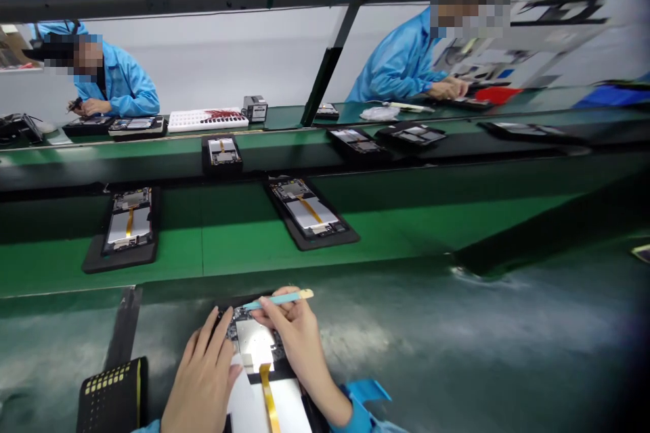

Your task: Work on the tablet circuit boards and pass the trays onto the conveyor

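An opened tablet (256,346) lies in front of me, its circuit board, silver shield plate and white batteries exposed. A gold ribbon cable (268,392) runs down its middle. My left hand (203,369) rests along the tablet's left side with its fingers stretched out, the tips at the upper left of the board. Pinched in my right hand (297,335) is a thin light-blue stick tool (279,298) with a cream-coloured end. It slants across the board's top, its left tip close to the fingertips of my left hand. Whether the tip touches the board I cannot tell.
Black trays with opened tablets (131,223) (309,210) stand on the green ledge ahead. Several more lie on the dark belt (284,162) behind. A black case with yellow dots (112,396) sits at left. Two co-workers in blue work across the line. A dark slanted post (548,226) is at right.
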Demonstrator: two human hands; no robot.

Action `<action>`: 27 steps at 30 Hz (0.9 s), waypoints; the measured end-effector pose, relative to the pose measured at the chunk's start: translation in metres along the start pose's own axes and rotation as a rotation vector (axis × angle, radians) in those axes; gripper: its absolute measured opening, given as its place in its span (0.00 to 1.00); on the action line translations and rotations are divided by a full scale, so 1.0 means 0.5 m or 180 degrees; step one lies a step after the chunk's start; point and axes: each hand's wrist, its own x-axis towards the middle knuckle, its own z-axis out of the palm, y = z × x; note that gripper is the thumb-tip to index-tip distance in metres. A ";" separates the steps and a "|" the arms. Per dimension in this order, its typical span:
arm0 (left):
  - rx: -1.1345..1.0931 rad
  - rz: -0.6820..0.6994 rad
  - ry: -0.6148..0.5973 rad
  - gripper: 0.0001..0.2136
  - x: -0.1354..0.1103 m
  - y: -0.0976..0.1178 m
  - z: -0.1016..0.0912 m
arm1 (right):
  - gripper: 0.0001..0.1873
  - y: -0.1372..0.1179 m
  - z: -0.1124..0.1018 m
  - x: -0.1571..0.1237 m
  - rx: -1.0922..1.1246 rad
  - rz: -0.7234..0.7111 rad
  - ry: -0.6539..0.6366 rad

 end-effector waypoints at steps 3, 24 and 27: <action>0.0011 -0.0028 0.0007 0.07 0.003 0.003 -0.007 | 0.28 0.001 0.000 0.000 -0.0077 0.0009 0.0048; 0.0367 -0.0116 0.0138 0.13 0.009 0.022 -0.007 | 0.22 0.013 -0.004 -0.003 0.0027 -0.0471 0.0208; -0.0194 -0.0209 0.0233 0.14 0.013 0.007 -0.023 | 0.21 0.013 -0.005 -0.001 0.0116 -0.0584 0.0210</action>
